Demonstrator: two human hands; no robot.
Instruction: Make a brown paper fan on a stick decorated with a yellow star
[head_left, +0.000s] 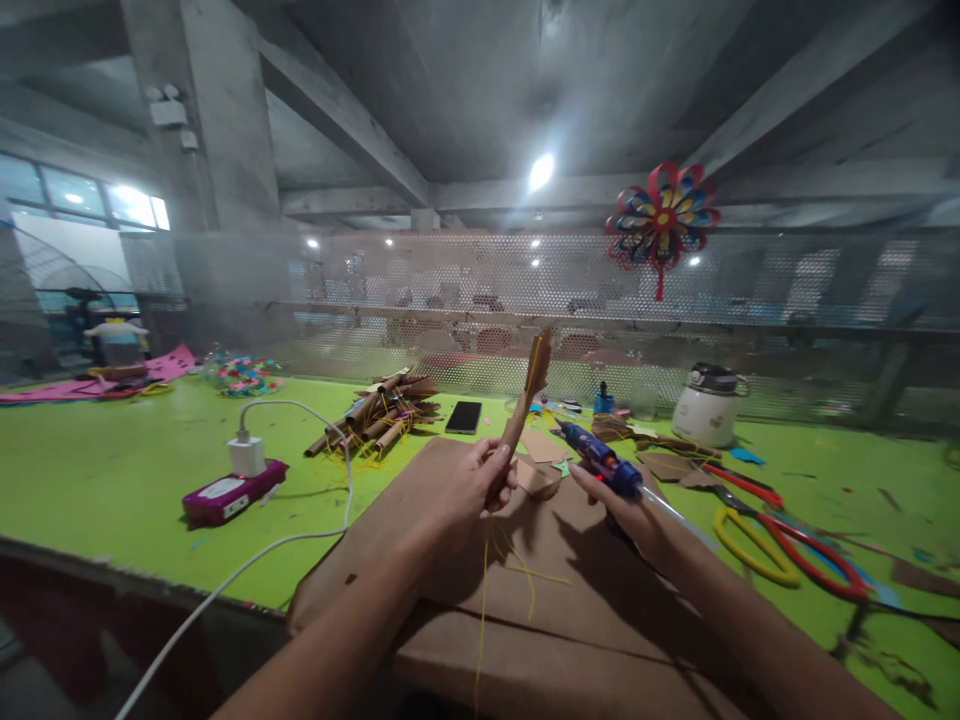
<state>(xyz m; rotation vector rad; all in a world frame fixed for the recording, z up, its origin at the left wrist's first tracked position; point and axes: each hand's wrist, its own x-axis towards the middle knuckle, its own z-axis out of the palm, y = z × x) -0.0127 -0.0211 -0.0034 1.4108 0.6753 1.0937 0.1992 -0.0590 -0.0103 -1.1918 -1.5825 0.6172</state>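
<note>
My left hand [489,474] is closed around the lower end of a rolled brown cardboard piece [527,395], held upright and tilted a little to the right. Its upper end is jagged, and a yellow strip runs along it. Yellow strings [486,590] hang down below that hand. A dark blue glue gun [600,458] with a clear glue stick at its rear rests in the grip of my right hand [626,510]. Its nozzle points up and left, apart from the cardboard piece. Beneath both hands lies a large brown cardboard sheet [405,520].
Bundled cardboard rolls [382,415] and a phone [463,417] lie behind the sheet. At left are a purple power strip [235,492] and a white cable [350,470]. To the right are scissors [795,540] and a white jug [705,410]. A perforated screen [345,300] borders the green table.
</note>
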